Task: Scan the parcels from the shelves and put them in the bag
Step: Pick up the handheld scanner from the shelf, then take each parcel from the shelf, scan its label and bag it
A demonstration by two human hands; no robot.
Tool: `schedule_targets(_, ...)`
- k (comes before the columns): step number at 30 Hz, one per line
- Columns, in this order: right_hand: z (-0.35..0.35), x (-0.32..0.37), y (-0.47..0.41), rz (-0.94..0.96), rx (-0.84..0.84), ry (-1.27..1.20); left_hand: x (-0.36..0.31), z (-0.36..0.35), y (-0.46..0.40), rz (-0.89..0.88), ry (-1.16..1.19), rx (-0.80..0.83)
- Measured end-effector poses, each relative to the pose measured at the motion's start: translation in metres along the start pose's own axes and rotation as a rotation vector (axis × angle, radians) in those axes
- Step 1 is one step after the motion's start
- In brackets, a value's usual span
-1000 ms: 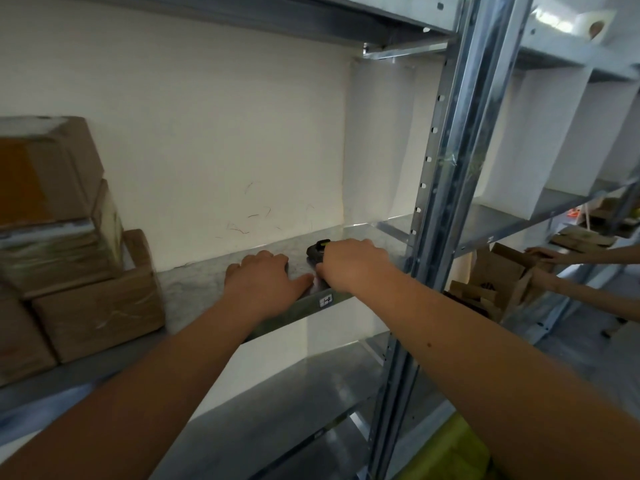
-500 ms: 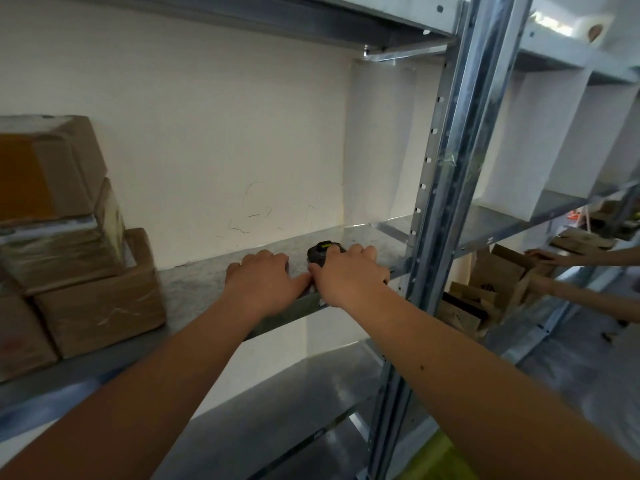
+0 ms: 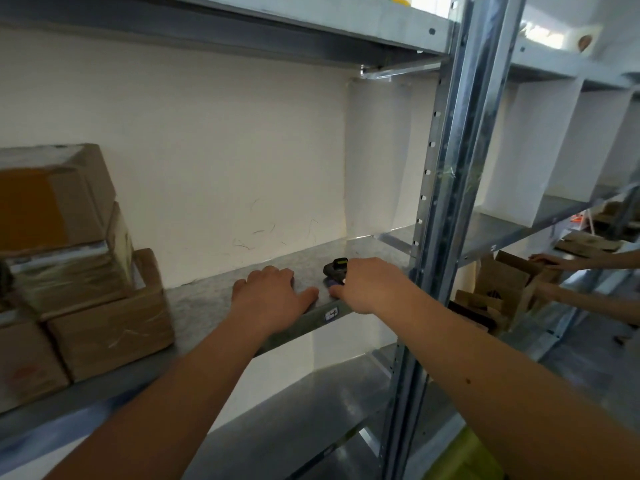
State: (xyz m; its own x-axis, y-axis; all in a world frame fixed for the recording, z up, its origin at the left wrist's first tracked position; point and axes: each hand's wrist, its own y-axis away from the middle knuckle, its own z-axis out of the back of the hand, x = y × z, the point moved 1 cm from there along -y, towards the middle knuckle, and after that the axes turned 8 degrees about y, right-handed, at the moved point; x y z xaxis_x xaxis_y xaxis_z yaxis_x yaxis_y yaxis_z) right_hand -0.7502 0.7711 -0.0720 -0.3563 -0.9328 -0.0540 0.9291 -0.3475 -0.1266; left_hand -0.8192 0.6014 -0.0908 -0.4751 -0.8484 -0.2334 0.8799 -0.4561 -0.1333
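Brown cardboard parcels are stacked at the left end of the metal shelf, the top parcel bearing an orange patch. My left hand rests palm down on the shelf near its front edge, holding nothing. Just to its right, my right hand curls over a small black scanner with a yellow mark that sits on the shelf. Most of the scanner is hidden under my fingers. No bag is in view.
A steel upright post stands right of my right hand. Beyond it, another person's hands handle open cardboard boxes on a neighbouring shelf. A lower shelf lies beneath. A yellow-green object shows at the bottom.
My right hand has shifted slightly right, away from my left thumb, staying on the scanner. My left hand has stayed on the shelf.
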Motion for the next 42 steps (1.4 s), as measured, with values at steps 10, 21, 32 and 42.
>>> schedule_targets(10,-0.012,-0.014,0.031,-0.073,-0.030,0.016,0.002,0.001,0.001,-0.013,0.012,0.004)
schedule_targets(21,-0.024,-0.015,0.055,-0.063,-0.005,0.036,0.006,-0.005,-0.002,-0.023,0.042,0.024)
schedule_targets(32,-0.023,-0.008,0.068,-0.145,-0.062,-0.031,0.007,-0.006,0.008,-0.112,-0.001,0.012)
schedule_targets(42,-0.015,-0.006,0.098,-0.081,-0.071,-0.091,0.010,0.002,0.050,-0.132,-0.046,-0.027)
